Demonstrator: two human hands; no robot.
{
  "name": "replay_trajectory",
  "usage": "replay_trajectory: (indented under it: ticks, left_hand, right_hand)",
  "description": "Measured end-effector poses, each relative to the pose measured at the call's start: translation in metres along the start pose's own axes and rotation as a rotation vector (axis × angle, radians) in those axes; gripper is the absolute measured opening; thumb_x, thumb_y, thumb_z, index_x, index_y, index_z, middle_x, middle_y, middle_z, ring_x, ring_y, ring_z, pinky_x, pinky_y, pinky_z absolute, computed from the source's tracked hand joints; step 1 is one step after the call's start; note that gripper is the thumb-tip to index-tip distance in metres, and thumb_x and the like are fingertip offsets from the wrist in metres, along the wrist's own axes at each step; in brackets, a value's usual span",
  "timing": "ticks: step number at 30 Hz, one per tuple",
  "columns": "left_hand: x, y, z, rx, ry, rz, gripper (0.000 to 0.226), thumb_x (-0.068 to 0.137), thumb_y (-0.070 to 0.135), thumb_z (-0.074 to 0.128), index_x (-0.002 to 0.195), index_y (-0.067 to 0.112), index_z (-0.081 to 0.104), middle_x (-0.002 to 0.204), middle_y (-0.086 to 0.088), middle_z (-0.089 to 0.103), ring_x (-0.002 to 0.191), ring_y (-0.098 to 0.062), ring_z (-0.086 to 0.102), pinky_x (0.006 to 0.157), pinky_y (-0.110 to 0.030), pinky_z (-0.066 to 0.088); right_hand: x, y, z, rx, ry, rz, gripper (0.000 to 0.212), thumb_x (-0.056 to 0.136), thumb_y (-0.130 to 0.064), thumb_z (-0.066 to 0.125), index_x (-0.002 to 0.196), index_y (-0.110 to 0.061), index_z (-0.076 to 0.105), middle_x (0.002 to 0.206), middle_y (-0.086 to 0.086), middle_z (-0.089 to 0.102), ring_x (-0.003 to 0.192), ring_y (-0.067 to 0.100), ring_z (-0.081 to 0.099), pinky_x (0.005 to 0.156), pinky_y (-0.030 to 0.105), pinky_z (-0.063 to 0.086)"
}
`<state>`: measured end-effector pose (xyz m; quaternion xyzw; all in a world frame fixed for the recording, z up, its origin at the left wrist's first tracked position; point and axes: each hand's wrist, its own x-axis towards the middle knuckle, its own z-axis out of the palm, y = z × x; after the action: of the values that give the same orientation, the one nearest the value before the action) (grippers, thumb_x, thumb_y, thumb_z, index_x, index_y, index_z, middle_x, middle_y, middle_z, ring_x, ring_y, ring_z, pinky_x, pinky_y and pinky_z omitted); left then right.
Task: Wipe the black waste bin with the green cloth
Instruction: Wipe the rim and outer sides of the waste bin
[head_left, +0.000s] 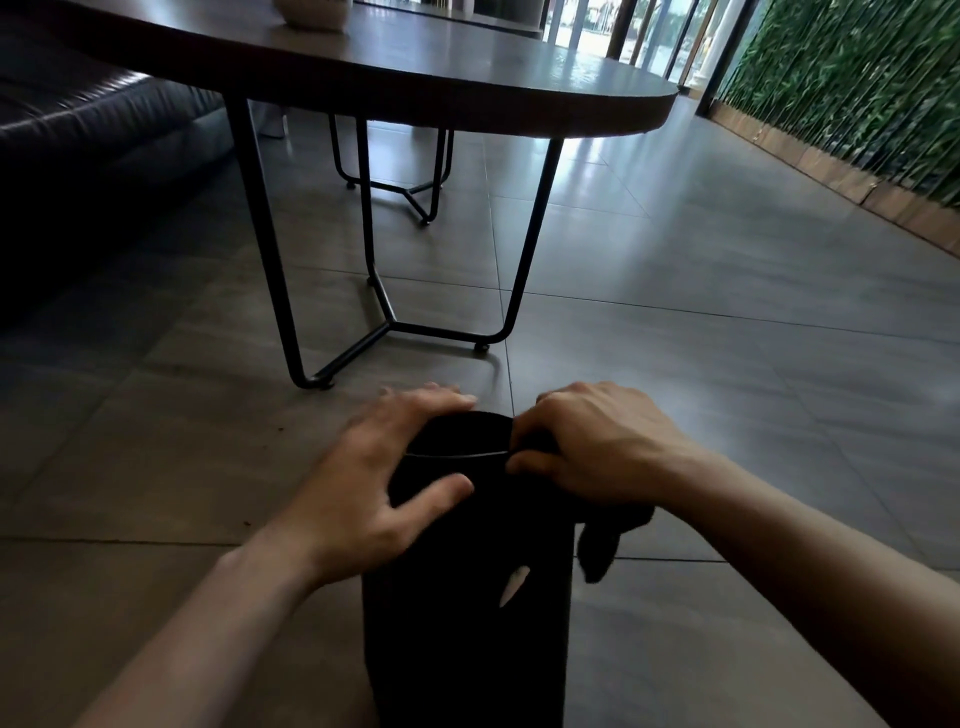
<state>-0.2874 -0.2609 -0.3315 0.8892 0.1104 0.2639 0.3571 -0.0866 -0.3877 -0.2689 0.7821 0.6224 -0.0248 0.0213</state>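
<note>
The black waste bin (462, 613) lies tilted toward me at the bottom centre, its open mouth facing away. My left hand (374, 478) holds the bin's rim on the left, fingers over the edge and thumb pressed on the outer wall. My right hand (587, 441) grips a dark cloth (605, 540) against the rim on the right; the cloth looks almost black in this dim light and hangs down below my wrist. A pale mark shows on the bin's side.
A round dark table (467, 98) on black metal legs (384, 322) stands just beyond the bin. A dark sofa (78, 145) fills the left. A green plant wall (857, 88) runs along the right. Grey tiled floor (701, 312) stretches ahead.
</note>
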Motion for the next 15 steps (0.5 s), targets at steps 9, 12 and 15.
replay_trajectory:
  ticks: [9,12,15]
  left_hand:
    - [0.003,-0.021,0.01,0.225,-0.058,-0.1,0.073,0.085,0.029,0.074,0.145,0.048,0.038,0.154,0.022,0.039,0.15,-0.005,0.023,0.125,-0.049,0.015]
    - [0.002,-0.026,0.002,0.184,-0.075,-0.135,0.072,0.084,0.029,0.076,0.143,0.05,0.039,0.154,0.024,0.04,0.151,-0.003,0.019,0.127,-0.046,0.011]
    - [0.004,-0.029,0.001,0.135,-0.09,-0.117,0.068,0.084,0.024,0.076,0.135,0.053,0.042,0.15,0.027,0.039,0.153,-0.007,0.018,0.126,-0.04,0.01]
  right_hand:
    - [0.004,-0.009,0.028,0.346,0.394,0.082,0.026,0.099,-0.041,0.064,0.124,-0.038,0.07,0.112,-0.01,0.068,0.101,0.014,0.066,0.078,0.03,0.051]
    - [-0.005,-0.017,0.049,0.697,0.716,-0.035,0.032,0.099,-0.032,0.064,0.13,-0.023,0.062,0.119,-0.004,0.069,0.109,0.011,0.067,0.092,0.029,0.057]
    - [-0.008,-0.036,0.079,0.704,0.816,-0.1,0.026,0.1,-0.029,0.06,0.124,-0.019,0.057,0.13,0.005,0.062,0.121,0.023,0.06,0.101,0.036,0.052]
